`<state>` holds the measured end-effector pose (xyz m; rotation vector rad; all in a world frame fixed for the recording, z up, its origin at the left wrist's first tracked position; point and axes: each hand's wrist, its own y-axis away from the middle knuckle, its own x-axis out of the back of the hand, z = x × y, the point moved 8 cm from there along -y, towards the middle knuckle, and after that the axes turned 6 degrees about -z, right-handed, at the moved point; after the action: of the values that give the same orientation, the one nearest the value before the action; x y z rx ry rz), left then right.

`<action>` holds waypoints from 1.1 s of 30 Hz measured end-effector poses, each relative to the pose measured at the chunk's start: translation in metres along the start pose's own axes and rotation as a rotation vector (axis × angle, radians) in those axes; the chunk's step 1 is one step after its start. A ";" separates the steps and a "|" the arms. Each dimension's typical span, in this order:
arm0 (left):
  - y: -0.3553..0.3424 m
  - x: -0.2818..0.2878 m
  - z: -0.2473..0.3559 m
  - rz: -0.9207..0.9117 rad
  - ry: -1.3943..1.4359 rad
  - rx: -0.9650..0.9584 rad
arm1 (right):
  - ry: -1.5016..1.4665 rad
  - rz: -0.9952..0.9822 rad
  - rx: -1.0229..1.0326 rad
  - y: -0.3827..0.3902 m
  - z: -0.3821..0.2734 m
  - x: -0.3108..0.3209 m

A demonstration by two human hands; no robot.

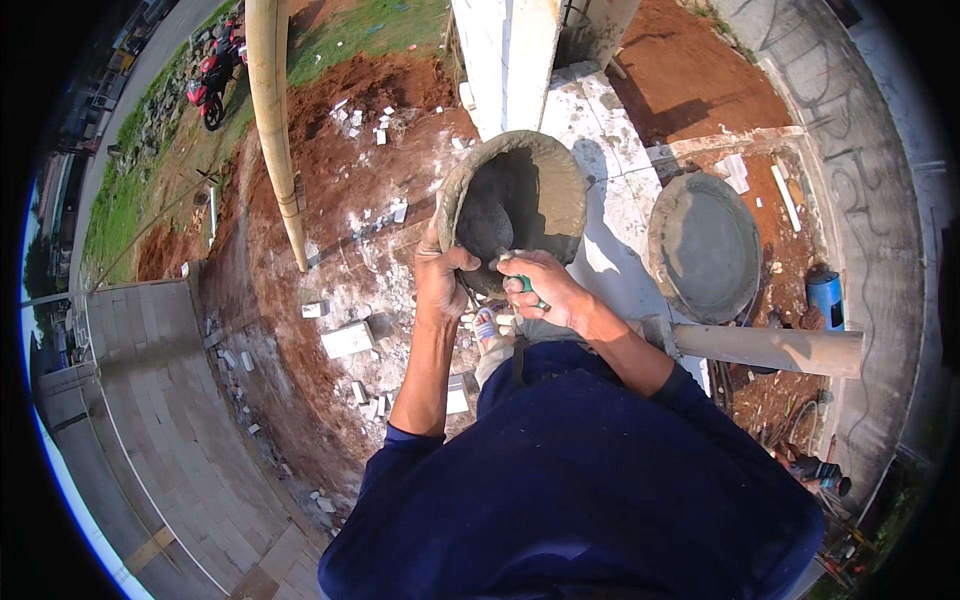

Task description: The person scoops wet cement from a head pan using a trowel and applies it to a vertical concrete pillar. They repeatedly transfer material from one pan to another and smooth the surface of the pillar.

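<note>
A mortar-crusted bucket (570, 190) tilts in front of me, part of its inside in shadow. My left hand (440, 275) is closed on the bucket's near left rim, its thumb over the edge. In my right hand (548, 288) is the green handle of a trowel (487, 225), held in a closed grip at the near rim. The trowel's rounded grey blade reaches down into the bucket, against dark grey mortar. How much mortar lies inside is hard to tell.
Below the bucket runs a white block wall (610, 230). To the right are a wide basin of grey mortar (705, 250), a thick pole (770, 345) and a blue container (825, 298). A bamboo pole (270, 130) rises at left; broken white blocks (348, 340) lie on red soil.
</note>
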<state>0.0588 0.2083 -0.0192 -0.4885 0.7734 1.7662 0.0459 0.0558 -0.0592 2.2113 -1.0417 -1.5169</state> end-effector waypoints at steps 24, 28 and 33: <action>0.035 0.158 -0.071 0.321 0.268 -0.053 | 0.281 0.435 0.971 0.052 -0.251 -0.006; 0.033 0.188 -0.086 0.332 0.253 -0.070 | 0.681 0.711 1.091 -0.018 -0.349 0.064; 0.061 0.207 -0.085 0.573 0.204 -0.136 | 0.668 0.803 1.221 -0.024 -0.357 0.050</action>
<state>-0.0695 0.2766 -0.2001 -0.5832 1.0099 2.3359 0.3833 -0.0236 0.0413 2.0121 -2.4646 0.3487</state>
